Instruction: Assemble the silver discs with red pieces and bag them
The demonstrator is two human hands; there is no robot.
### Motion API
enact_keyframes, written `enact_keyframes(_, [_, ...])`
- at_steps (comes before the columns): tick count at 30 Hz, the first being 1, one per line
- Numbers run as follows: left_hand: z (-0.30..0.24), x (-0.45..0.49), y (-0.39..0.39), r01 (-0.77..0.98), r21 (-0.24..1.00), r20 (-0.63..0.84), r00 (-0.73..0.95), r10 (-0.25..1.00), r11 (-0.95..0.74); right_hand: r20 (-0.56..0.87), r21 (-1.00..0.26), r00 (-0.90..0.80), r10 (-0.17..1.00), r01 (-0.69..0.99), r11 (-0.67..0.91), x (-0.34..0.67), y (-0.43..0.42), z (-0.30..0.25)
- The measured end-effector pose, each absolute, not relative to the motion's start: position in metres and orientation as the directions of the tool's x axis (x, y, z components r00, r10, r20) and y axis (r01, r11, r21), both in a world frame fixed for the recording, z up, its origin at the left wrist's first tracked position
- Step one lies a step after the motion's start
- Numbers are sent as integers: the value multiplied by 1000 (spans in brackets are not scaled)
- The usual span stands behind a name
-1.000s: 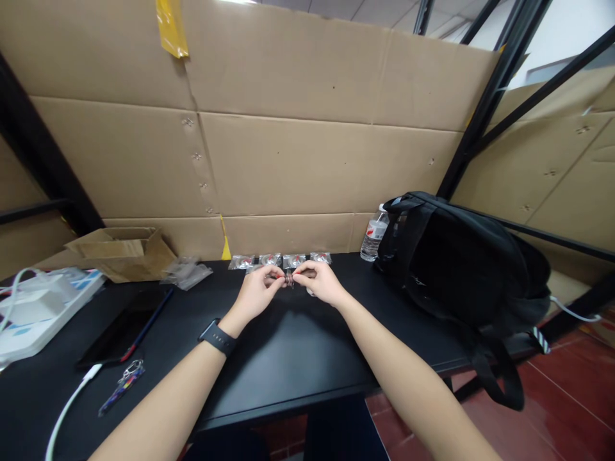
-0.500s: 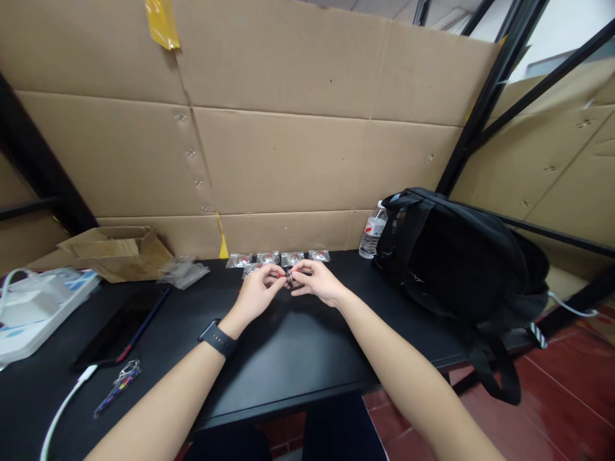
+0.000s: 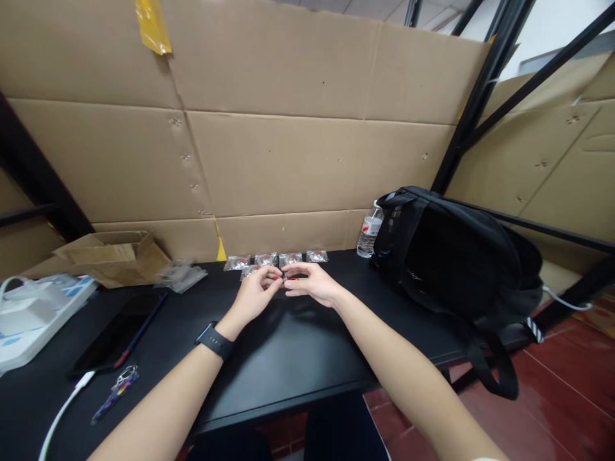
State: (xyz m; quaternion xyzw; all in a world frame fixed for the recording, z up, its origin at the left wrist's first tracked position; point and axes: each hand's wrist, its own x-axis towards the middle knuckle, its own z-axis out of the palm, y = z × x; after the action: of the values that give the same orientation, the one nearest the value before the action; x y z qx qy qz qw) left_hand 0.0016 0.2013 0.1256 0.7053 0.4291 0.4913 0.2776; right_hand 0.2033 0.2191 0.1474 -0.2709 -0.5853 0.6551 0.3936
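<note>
My left hand (image 3: 254,296) and my right hand (image 3: 313,285) meet fingertip to fingertip above the black table (image 3: 288,358). Both pinch a small dark object with red bits (image 3: 287,278); it is too small to name. A black watch (image 3: 214,340) sits on my left wrist. Just behind the hands, several small clear packets (image 3: 277,259) with red and silver contents lie in a row along the cardboard wall.
A black backpack (image 3: 456,256) fills the table's right side, with a water bottle (image 3: 368,234) beside it. On the left are an open cardboard box (image 3: 113,254), crumpled clear bags (image 3: 180,275), a dark tablet with pen (image 3: 115,333), a white box (image 3: 33,314), a cable and a keyring (image 3: 114,390).
The hands stay pinched together on the small object, with only slight finger shifts. The view has drifted a little, so everything sits slightly further left.
</note>
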Motion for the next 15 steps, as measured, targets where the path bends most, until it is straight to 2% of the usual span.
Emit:
enact_keyframes(5, [119, 2, 203, 391, 807, 399, 191, 897, -442, 141, -975, -416, 898, -213, 54, 203, 224, 149])
enact_keyframes(7, [117, 3, 200, 472, 735, 400, 277, 873, -487, 170, -967, -293, 941, -235, 102, 206, 228, 152])
enact_keyframes(10, [119, 9, 188, 573, 559, 371, 473, 799, -599, 206, -953, -129, 970, -254, 168, 213, 235, 157])
enact_keyframes(15, [126, 23, 167, 638, 424, 55, 690, 722, -642, 217, -951, -58, 975, -238, 197, 220, 241, 160])
